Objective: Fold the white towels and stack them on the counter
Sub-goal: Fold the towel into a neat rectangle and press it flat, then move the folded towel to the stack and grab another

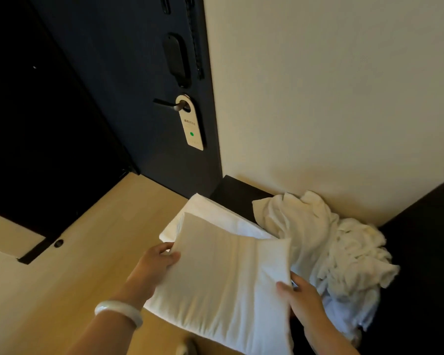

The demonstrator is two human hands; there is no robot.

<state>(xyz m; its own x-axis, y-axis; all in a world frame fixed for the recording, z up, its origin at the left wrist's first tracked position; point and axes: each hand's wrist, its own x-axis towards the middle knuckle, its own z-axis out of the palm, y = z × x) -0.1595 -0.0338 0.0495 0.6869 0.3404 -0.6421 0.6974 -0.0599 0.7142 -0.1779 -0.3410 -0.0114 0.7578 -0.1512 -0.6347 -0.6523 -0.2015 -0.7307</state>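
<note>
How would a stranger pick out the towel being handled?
Find the dark counter right of the door. At its edge the left hand and right hand grip a folded towel. Unlike the crumpled pile beside it, it is flat and smooth, covering part of another flat towel.

I found the dark counter (237, 192) set against the pale wall (331, 98). A crumpled heap of white towels (326, 247) lay directly on it by the wall. A folded white towel (208, 213) lay at its left end, just beside the heap.
</note>
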